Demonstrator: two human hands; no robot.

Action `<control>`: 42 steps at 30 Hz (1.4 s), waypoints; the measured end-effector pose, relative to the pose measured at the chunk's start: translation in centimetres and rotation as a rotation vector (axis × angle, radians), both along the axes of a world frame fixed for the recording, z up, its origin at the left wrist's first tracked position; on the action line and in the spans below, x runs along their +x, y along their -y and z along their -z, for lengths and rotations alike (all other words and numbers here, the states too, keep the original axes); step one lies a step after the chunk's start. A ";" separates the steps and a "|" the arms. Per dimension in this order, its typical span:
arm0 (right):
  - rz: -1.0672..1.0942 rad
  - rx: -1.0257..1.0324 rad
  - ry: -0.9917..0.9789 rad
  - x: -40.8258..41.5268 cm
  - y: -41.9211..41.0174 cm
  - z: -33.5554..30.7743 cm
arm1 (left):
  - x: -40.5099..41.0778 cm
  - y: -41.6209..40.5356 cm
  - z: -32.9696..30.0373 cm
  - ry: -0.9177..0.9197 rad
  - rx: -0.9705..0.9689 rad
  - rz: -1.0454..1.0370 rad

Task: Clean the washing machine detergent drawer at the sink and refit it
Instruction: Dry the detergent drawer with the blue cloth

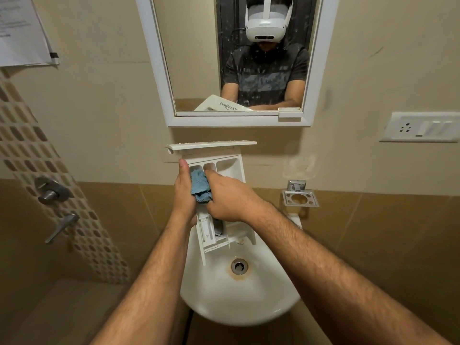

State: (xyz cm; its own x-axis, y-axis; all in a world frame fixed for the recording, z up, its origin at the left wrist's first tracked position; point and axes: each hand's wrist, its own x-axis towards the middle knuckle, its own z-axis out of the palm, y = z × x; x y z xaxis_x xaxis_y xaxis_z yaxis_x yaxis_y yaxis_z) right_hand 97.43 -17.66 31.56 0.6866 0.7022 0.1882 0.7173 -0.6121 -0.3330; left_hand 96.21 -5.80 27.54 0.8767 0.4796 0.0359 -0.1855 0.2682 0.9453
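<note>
— Both bare forearms come up from the bottom edge; what are the hands doing?

— Left hand (183,195) is wrapped around the left side wall of the white plastic detergent drawer (225,165), thumb lying up along its edge. Right hand (227,199) grips a crumpled blue microfibre cloth (200,186) and presses it into the drawer's left compartments.

— Where is the drawer, and how does it lie?

— Over the white ceramic wash basin (239,302), held above the bowl. Its long axis runs away from the person: the wide front panel (211,145) is at the far end, up near the wall, and the narrow rear end points down toward the steel drain (239,266). The open compartments face the camera.

— And the room around it?

— Rust staining rings the drain. Beige wall above, brown tiles behind the basin. A white-framed mirror (236,120) hangs just above the drawer. A chrome soap holder (300,196) sits on the wall to the right, with a white switch plate (420,127) higher up. On the left, a mosaic tile strip carries metal tap handles (53,191), and a sheet of paper (22,33) is pinned at the top corner.
</note>
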 end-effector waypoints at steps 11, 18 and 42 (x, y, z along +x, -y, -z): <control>-0.023 -0.122 -0.071 -1.6 0.9 3.8 | -0.8 0.3 -0.5 -0.104 0.142 -0.183; -0.003 -0.094 0.000 -3.1 1.5 5.4 | -0.9 0.1 -0.6 -0.127 0.095 -0.207; -0.099 0.263 0.113 -5.5 5.2 12.1 | -1.3 -0.7 -1.3 -0.172 -0.074 -0.170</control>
State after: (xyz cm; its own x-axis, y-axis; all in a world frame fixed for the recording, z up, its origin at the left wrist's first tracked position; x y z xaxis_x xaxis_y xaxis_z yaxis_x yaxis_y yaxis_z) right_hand 91.98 -22.90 19.46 0.5820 0.6814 0.4437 0.8104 -0.4409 -0.3859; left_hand 94.90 -5.14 28.87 0.7732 0.6167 -0.1479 -0.0717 0.3168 0.9458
